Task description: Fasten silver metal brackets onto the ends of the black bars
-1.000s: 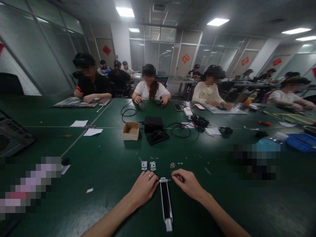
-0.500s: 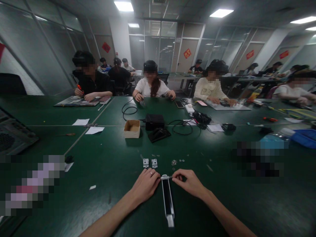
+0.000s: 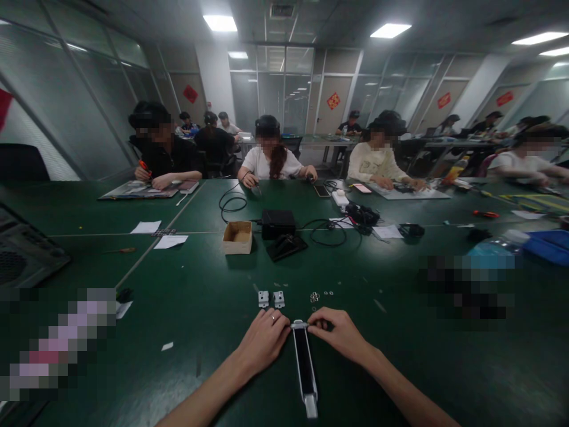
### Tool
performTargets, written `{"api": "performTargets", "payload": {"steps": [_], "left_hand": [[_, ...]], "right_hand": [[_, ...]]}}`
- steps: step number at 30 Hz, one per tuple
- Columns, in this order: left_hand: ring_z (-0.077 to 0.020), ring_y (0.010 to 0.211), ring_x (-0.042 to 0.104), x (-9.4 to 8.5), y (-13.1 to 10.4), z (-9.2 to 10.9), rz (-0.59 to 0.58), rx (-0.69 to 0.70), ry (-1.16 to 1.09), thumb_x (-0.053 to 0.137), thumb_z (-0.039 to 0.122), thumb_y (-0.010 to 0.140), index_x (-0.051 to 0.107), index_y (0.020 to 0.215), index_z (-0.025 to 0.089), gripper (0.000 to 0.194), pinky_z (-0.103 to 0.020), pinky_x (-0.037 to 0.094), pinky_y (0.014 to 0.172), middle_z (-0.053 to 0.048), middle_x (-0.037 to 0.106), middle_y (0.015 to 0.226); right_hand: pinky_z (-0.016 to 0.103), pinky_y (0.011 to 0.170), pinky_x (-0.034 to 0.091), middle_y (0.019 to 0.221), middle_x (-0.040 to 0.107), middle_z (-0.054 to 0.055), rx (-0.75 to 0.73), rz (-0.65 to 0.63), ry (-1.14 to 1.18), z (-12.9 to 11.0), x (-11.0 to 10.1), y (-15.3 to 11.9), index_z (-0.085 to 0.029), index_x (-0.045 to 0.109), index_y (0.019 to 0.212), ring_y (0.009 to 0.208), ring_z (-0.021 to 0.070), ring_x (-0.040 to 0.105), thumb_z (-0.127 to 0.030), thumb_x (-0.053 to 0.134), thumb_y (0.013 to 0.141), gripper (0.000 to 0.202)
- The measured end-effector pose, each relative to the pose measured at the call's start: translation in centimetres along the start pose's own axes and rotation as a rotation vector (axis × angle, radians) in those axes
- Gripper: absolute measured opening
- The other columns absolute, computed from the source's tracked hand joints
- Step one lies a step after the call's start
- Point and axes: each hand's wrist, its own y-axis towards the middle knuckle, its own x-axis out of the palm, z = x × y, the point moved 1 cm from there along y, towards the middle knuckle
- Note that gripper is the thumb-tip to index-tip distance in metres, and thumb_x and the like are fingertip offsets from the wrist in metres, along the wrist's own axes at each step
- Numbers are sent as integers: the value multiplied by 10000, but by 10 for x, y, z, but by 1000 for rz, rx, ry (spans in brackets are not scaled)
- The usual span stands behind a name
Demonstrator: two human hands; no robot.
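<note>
A long narrow metal frame (image 3: 304, 362) with silver rails and a dark middle lies in front of me, its far end topped by a short silver crosspiece (image 3: 299, 325). My left hand (image 3: 265, 337) is closed at the left end of that crosspiece, fingertips pressed against it. From the other side, my right hand (image 3: 340, 332) pinches at the right end; what sits between its fingertips is too small to make out. Just beyond my left hand lie two small metal brackets (image 3: 264, 299). Several small rings (image 3: 315, 297) are grouped beyond my right hand.
A small open cardboard box (image 3: 237, 239) stands beside a black box-shaped device (image 3: 278, 223) with cables. White paper pieces (image 3: 170, 241) lie to the left, a computer case (image 3: 26, 249) at the far left. A blue tray (image 3: 549, 246) is at the right. Co-workers sit across the table.
The camera view has tilted slightly upward, so the scene sits a little lower. Both hands stay at the crosspiece, with hardly any movement.
</note>
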Motion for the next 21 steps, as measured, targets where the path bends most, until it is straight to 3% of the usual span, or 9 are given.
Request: {"api": "performTargets", "payload": {"steps": [4, 9, 12, 16, 21], "left_hand": [[-199, 839, 541, 2, 0, 0, 16, 6, -3, 421, 179, 945, 543, 961, 190, 124, -315, 417, 750, -46, 596, 912], [-208, 837, 550, 3, 0, -1, 37, -5, -17, 398, 193, 948, 541, 958, 187, 143, -331, 431, 751, -61, 600, 913], [-214, 839, 552, 1, 1, -1, 30, -6, -38, 384, 200, 948, 542, 967, 182, 160, -336, 438, 737, -71, 603, 924], [-215, 836, 551, 0, 1, 0, 40, 0, -53, 383, 209, 944, 541, 970, 184, 162, -343, 439, 740, -70, 606, 925], [-214, 838, 557, 1, 0, -1, 53, -4, -69, 405, 209, 932, 534, 979, 187, 139, -342, 442, 742, -70, 602, 930]], "right_hand": [[255, 651, 476, 868, 643, 21, -83, 0, -56, 4, -8, 2, -195, 655, 924, 740, 139, 579, -278, 599, 843, 129], [300, 791, 495, 992, 624, 52, -74, 86, -177, 11, -21, 4, -199, 636, 992, 914, 170, 583, -218, 515, 885, 162], [333, 861, 487, 1048, 598, 60, -42, 76, -253, 12, -20, 6, -212, 637, 1042, 971, 183, 573, -209, 529, 878, 196], [321, 842, 505, 1035, 588, 54, -15, 60, -279, 12, -15, 9, -215, 649, 1011, 948, 177, 582, -200, 519, 888, 179], [338, 827, 511, 1004, 595, 61, -84, 98, -323, 15, -8, 11, -197, 626, 989, 905, 181, 585, -168, 474, 907, 175]]}}
